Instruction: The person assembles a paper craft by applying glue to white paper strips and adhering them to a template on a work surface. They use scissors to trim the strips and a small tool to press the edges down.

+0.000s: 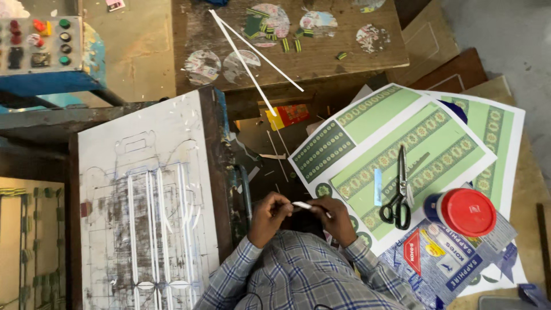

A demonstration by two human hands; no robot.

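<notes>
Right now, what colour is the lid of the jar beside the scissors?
Red; the jar lid shows best in the head view.

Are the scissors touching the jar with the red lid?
Apart. The head view shows green printed sheet between the scissors and the jar with the red lid.

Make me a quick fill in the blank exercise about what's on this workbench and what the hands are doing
1. Both hands, the left hand and right hand, pinch a thin ____ strip between them.
2. The black-handled scissors lie on a ____ printed sheet.
3. The jar beside the scissors has a ____ lid.

Missing words: white; green; red
</notes>
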